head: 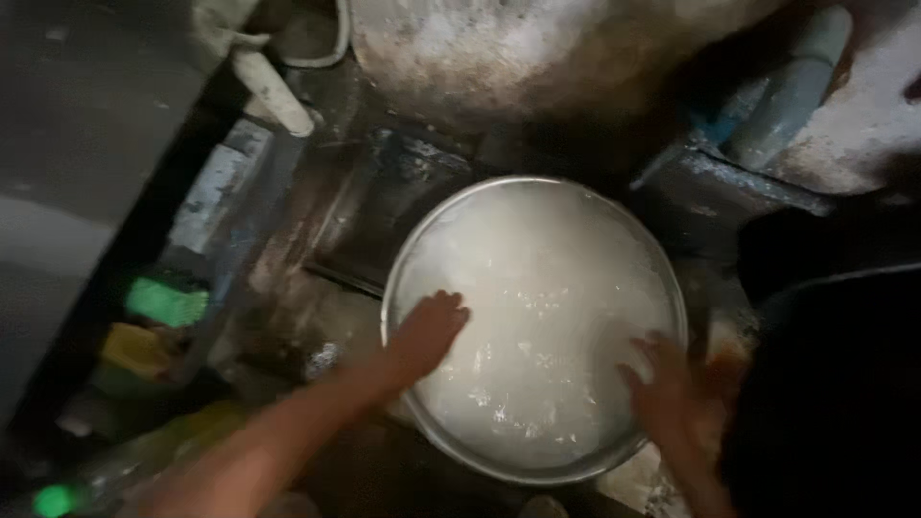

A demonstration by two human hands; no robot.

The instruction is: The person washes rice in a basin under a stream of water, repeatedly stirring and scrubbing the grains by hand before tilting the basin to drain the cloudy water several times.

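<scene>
Head camera looks down on a wide round metal basin point(537, 460) of cloudy white, foamy water sitting on the dark wet floor. Both hands are in it: the left hand point(429, 331) lies flat, fingers spread, near the left rim; the right hand point(662, 384), blurred, fingers loosely apart, grips nothing. It looks like washing or stirring by hand; sweeping through the water seems called for. A green scrub pad point(168, 302) lies well apart on the left.
</scene>
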